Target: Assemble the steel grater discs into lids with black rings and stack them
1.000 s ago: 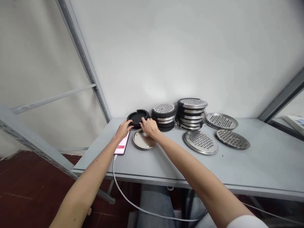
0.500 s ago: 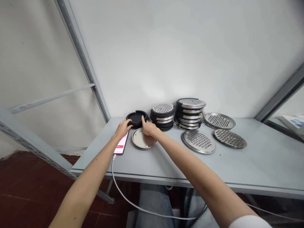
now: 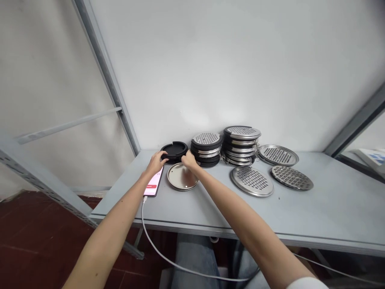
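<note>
Two or more black round trays (image 3: 173,150) with raised rims and a notch at the back lie stacked near the wall. My left hand (image 3: 155,162) grips the left rim, thumb and fingers pinched on it. At the right edge of the same tray, my right hand (image 3: 189,159) is closed on the rim, its fingertips partly hidden. Just in front lies a shiny round metal plate (image 3: 181,177) with small holes near its edge, partly under my right wrist. A lit phone (image 3: 153,186) lies beside it, below my left hand.
A stack of perforated metal discs with black rims (image 3: 207,149) stands to the right, touching distance from a taller stack (image 3: 242,145) with small chains. Loose perforated discs (image 3: 252,180) lie farther right. A white cable (image 3: 162,253) hangs from the phone over the table edge (image 3: 192,228).
My right index finger, earlier stretched over the black tray's inside, has drawn back and curled at its right rim. My left hand has stayed on the left rim.
</note>
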